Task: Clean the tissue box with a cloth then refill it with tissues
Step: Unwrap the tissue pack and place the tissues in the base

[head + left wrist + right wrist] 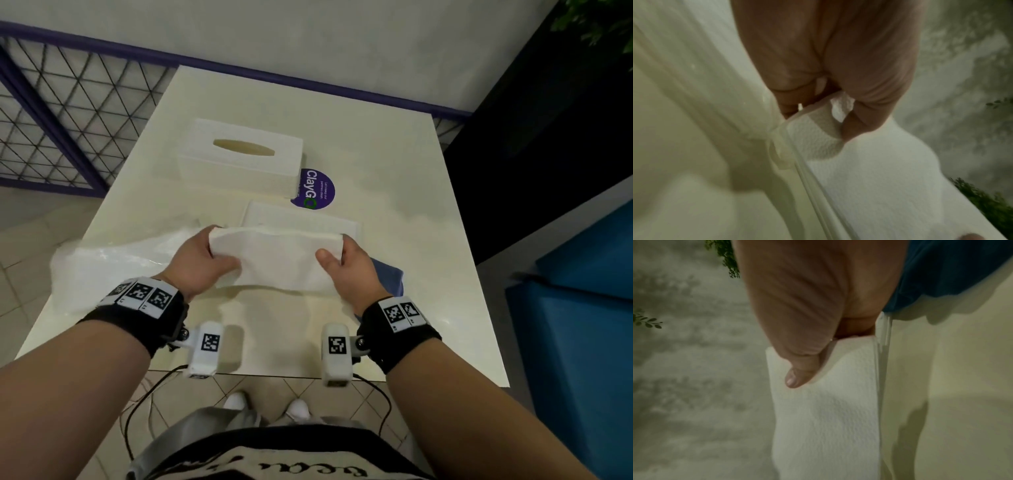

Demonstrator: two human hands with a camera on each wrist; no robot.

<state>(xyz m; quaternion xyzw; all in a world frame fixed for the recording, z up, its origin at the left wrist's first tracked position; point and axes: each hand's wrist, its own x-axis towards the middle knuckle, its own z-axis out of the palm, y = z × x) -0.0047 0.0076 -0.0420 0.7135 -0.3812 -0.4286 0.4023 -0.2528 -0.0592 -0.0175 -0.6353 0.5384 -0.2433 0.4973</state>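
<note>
A white stack of tissues (277,257) hangs above the near half of the table, held at both ends. My left hand (200,260) grips its left end, thumb on top. My right hand (346,263) grips its right end the same way. In the left wrist view the tissue stack (869,178) runs away from my left hand (828,100). The right wrist view shows my thumb pressed on the tissue stack (826,418). The white tissue box cover (239,154), with its oval slot up, stands farther back. The box's flat white base (301,219) lies between it and the tissues.
A crumpled clear plastic wrapper (102,270) lies at the table's left edge. A blue cloth (390,277) lies under my right hand. A purple round sticker (317,190) sits on the cream table (428,240). A blue seat (582,291) stands to the right.
</note>
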